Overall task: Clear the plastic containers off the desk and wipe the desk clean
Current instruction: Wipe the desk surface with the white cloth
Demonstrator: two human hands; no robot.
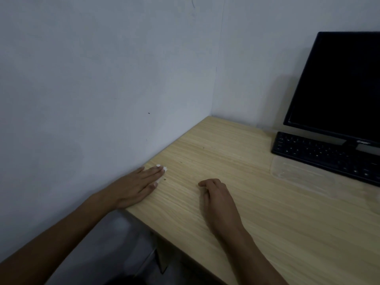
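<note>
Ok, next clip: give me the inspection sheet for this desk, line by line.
Surface: light wood-grain desk set into a wall corner; a few small dark specks near its middle.
Job's things: white tissue, only a bit showing past the fingertips of the left hand; a clear plastic container lid lies flat in front of the keyboard.
Clutter: black keyboard, dark monitor behind it.
Grippers: left hand flat, fingers straight, pressing the tissue near the desk's wall edge; right hand rests on the desk, fingers loosely curled, holding nothing.
Cables: nothing seen.
Surroundings: plain pale wall with a few small marks.
</note>
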